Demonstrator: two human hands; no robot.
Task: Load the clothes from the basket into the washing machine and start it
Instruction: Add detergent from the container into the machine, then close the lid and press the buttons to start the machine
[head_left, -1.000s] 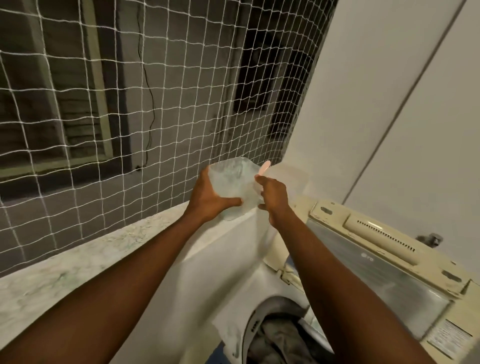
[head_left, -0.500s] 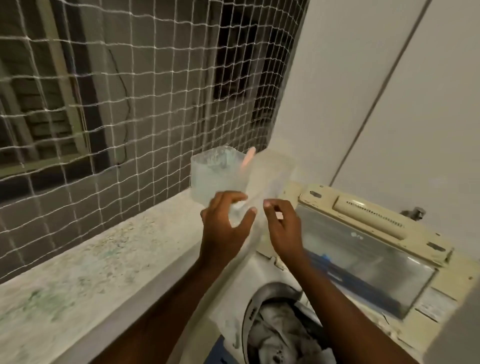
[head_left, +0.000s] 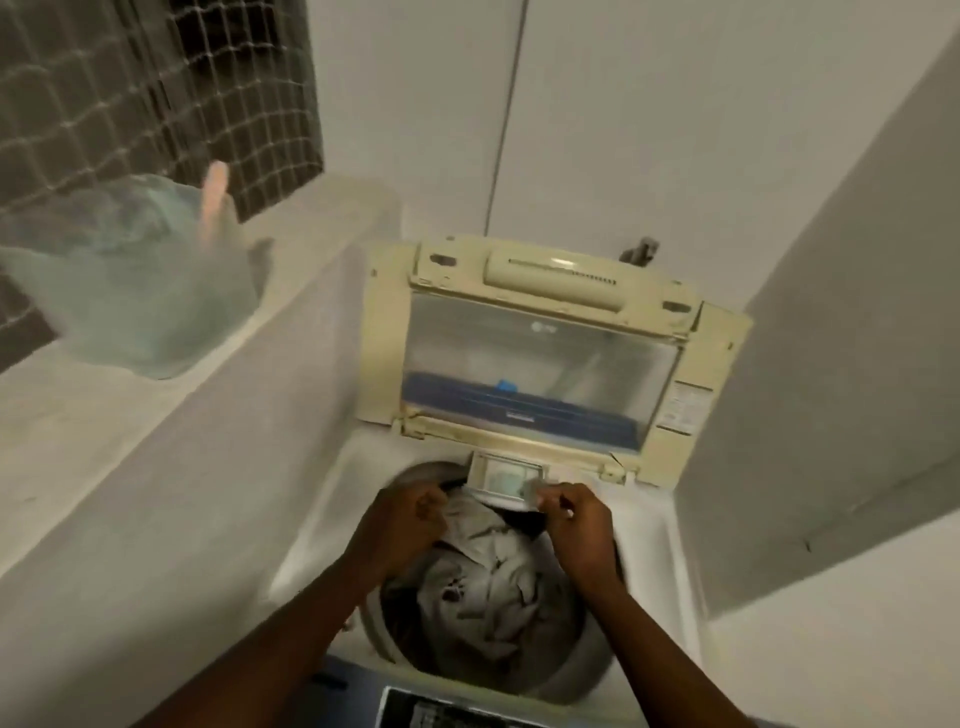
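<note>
Hands are shown over the open drum of a top-loading, cream-white washing machine (head_left: 670, 540). The left hand (head_left: 402, 525) is curled into a loose fist at the drum's rear edge; whether anything is gripped in it cannot be told. The right hand (head_left: 579, 525) is pinched closed on the front corner of a small white detergent drawer (head_left: 506, 480), which is seen pulled out beneath the raised lid (head_left: 540, 358). Crumpled grey clothes (head_left: 488, 577) are held in the drum, reaching close to its rim. A translucent plastic container (head_left: 130, 296) with a pink scoop handle (head_left: 214, 205) standing in it is set on the pale ledge (head_left: 67, 415) to the left, well apart from the hands. A logo on the lid's clear panel is blurred and unreadable, as is the sticker (head_left: 678, 410) on its right frame.
</note>
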